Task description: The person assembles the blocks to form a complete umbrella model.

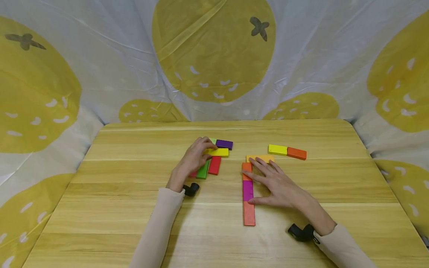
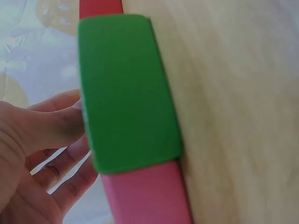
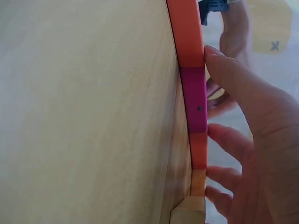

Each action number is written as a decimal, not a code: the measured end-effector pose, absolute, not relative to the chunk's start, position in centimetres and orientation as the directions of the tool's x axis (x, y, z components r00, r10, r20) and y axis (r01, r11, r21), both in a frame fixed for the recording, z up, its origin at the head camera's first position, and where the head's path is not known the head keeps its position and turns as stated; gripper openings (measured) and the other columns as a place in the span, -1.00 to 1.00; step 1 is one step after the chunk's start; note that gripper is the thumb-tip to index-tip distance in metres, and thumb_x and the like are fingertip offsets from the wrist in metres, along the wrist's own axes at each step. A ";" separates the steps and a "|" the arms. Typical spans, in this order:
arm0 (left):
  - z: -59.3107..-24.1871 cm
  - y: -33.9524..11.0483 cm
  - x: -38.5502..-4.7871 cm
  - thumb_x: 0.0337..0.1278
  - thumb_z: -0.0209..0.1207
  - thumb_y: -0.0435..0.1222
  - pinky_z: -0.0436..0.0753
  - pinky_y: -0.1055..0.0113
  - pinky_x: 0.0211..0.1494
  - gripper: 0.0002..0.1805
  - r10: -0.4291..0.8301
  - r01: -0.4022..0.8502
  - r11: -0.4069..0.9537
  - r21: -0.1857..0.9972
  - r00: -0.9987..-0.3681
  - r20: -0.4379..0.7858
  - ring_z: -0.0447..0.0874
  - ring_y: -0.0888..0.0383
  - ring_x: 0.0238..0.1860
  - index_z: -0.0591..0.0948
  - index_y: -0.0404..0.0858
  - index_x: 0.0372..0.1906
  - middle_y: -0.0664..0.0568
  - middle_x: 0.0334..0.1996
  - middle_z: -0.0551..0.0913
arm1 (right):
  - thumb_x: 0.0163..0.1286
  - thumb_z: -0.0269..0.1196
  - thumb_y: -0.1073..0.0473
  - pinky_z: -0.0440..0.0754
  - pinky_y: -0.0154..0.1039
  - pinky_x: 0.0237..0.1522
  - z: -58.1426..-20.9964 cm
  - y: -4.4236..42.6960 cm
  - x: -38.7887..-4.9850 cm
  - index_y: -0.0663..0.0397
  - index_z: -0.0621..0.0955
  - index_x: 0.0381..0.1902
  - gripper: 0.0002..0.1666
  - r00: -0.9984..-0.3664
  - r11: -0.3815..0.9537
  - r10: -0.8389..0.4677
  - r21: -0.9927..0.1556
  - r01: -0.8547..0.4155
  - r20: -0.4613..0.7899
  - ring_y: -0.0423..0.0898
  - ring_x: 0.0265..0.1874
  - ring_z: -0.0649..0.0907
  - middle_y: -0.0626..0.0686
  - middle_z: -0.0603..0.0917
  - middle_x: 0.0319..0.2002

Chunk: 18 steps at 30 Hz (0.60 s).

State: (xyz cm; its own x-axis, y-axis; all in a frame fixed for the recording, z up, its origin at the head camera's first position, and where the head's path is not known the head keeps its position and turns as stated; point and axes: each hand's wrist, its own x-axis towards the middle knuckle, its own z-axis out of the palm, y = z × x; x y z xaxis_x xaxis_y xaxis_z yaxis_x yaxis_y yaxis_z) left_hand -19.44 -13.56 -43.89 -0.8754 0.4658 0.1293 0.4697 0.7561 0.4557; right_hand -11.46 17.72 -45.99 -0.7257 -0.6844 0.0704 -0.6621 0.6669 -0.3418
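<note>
My left hand (image 1: 194, 158) reaches over a group of flat blocks, with finger and thumb at the left end of a yellow block (image 1: 221, 152) and apparently pinching it. Around it lie a purple block (image 1: 224, 144), a light green one (image 1: 212, 141) partly hidden, a red block (image 1: 215, 165), a green block (image 1: 202, 170) and a pink block (image 2: 145, 193). With fingers spread, my right hand (image 1: 276, 186) touches a line of blocks: light orange (image 1: 264, 158), orange (image 1: 247, 172), magenta (image 1: 248, 190) and coral (image 1: 249, 214). Its thumb rests near the magenta-coral joint.
Behind the right hand, a second yellow block (image 1: 277, 149) lies end to end with a dark orange block (image 1: 296, 153). The wooden table (image 1: 100, 208) meets a patterned cloth (image 1: 214, 108) at the back and sides. A black wrist camera (image 1: 301, 232) sits by the right wrist.
</note>
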 end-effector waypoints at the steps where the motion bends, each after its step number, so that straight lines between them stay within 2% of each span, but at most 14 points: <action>1: -43.8 -13.5 -19.4 0.25 0.33 -0.50 0.62 0.08 0.21 -0.70 0.464 0.467 0.758 0.455 -0.877 0.126 0.53 -0.02 0.05 0.75 -0.31 0.07 -0.10 -0.04 0.65 | 0.25 0.31 -0.51 -0.01 0.39 0.58 -46.0 17.7 -11.5 -0.24 0.35 0.58 0.05 -0.726 0.667 -0.685 -0.343 -0.662 0.069 0.25 0.64 0.11 0.15 0.10 0.67; 11: -43.0 -13.3 -19.2 0.27 0.32 -0.48 0.62 0.11 0.21 -0.67 0.447 0.447 0.767 0.459 -0.887 0.117 0.52 -0.02 0.07 0.73 -0.31 0.12 -0.09 -0.02 0.63 | 0.24 0.33 -0.48 -0.01 0.36 0.59 -45.9 17.8 -11.4 -0.23 0.35 0.58 0.05 -0.731 0.672 -0.680 -0.344 -0.656 0.063 0.23 0.65 0.11 0.14 0.10 0.67; 18: -42.4 -12.0 -18.8 0.25 0.33 -0.50 0.61 0.10 0.20 -0.68 0.481 0.498 0.720 0.484 -0.860 0.171 0.53 -0.05 0.05 0.73 -0.32 0.10 -0.12 -0.06 0.63 | 0.24 0.34 -0.47 0.01 0.35 0.59 -45.9 17.8 -11.4 -0.22 0.36 0.58 0.05 -0.727 0.671 -0.683 -0.336 -0.661 0.067 0.24 0.64 0.12 0.16 0.11 0.67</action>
State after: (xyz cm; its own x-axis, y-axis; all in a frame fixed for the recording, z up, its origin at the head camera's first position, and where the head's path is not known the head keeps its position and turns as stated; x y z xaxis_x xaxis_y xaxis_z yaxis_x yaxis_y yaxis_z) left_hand -18.82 -12.02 -42.44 -0.8602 0.4806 0.1705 0.4980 0.7196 0.4839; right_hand -11.37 17.78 -45.88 -0.7273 -0.6830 0.0675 -0.6611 0.6708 -0.3362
